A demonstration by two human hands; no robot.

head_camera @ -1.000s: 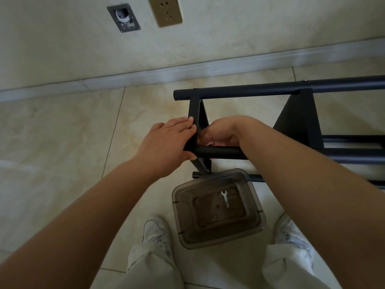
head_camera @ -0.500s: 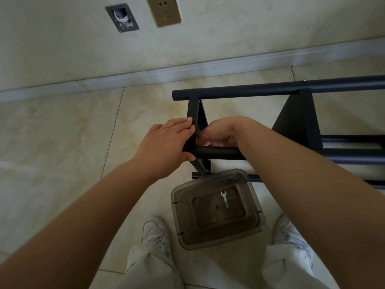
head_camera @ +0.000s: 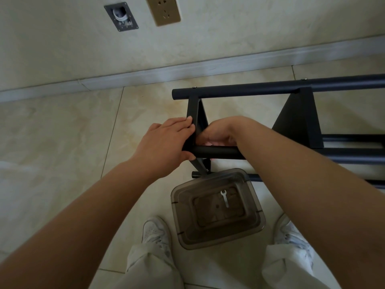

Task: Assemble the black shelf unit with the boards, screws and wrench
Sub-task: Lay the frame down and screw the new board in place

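Note:
The black shelf unit lies on its side on the tiled floor, its tubes running off to the right. My left hand grips the end of the near tube where the end board meets it, fingers against the board and thumb under the tube. My right hand reaches in behind that tube beside the board, its fingers curled and hidden; what they hold cannot be seen. A second black board stands further right. A small silver wrench lies inside the clear bin.
A smoky clear plastic bin sits on the floor between my feet, touching the shelf's lowest tube. The wall with a baseboard, a socket and an open wall box lies just beyond the frame. My white shoes flank the bin.
Almost nothing has moved. Both hands stay at the same joint of tube and end board; the view has shifted very slightly.

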